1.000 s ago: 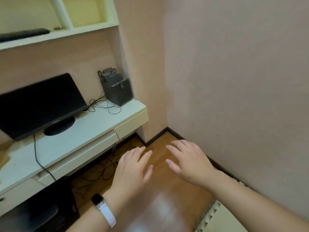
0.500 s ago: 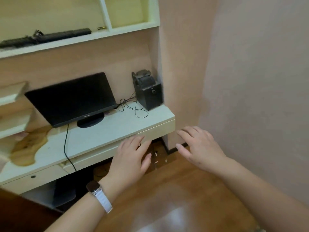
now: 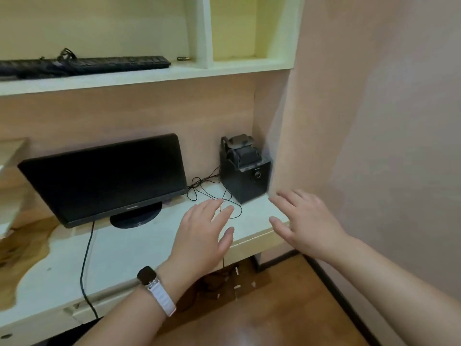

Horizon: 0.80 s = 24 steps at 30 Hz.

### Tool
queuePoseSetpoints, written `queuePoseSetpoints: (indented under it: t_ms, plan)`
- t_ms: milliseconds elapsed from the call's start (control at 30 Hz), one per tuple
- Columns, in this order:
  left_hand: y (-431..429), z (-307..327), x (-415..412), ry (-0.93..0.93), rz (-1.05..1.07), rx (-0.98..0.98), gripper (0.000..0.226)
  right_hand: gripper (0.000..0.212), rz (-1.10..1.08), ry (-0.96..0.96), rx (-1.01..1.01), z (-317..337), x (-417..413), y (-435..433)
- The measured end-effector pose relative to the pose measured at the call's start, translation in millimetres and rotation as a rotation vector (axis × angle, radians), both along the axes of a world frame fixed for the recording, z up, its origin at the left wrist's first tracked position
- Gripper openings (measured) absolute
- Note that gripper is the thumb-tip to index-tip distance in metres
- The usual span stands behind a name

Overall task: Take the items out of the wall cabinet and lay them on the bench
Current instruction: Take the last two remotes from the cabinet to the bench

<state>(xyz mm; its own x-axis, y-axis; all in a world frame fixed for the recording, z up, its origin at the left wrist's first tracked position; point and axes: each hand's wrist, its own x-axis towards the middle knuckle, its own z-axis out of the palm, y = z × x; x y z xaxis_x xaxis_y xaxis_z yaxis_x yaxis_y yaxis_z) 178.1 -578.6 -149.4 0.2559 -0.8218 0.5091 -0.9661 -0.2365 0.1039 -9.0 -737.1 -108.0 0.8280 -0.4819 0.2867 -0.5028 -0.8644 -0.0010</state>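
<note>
Hovering over the right end of the pale table (image 3: 104, 258), both hands are empty, palms down. Left hand (image 3: 202, 236) has its fingers (image 3: 212, 206) spread loosely and holds nothing; a watch (image 3: 147, 275) with a white strap sits on that wrist. Right hand (image 3: 303, 221) is out past the table's right edge, fingers apart, nothing pinched, close to the pink wall (image 3: 374, 146).

Task items are up in the wall cabinet (image 3: 159, 76), an open cream shelf unit above the table. On its long left shelf lies a black keyboard (image 3: 99, 64), flat, with a tangle of black cord (image 3: 66, 53) on top of its left part. Just right of the keyboard, near the upright divider, is a small brass-coloured cylinder (image 3: 183, 58), too small to identify. The right compartment looks bare from this angle.

On the table: a black monitor (image 3: 104, 176) on a round stand, screen dark, tilted back, its cable (image 3: 86, 265) trailing forward over the table's front edge. Right of it, in the back corner, a black speaker box (image 3: 245, 179) with some dark gadget on top; a thin wire (image 3: 212, 191) loops on the table between monitor and speaker, partly under the left fingers. The table surface is peeled at the left, showing brown wood. Below is a wooden floor (image 3: 274, 320).
</note>
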Motion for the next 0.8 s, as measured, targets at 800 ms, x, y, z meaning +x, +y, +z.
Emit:
queuePoseSetpoints:
  t_ms: [800]
  plan:
    - [-206.0,143.0,156.2,-0.144,0.045,-0.211,0.049,0.058,0.065,-0.274,-0.176,128.1,144.9,-192.5]
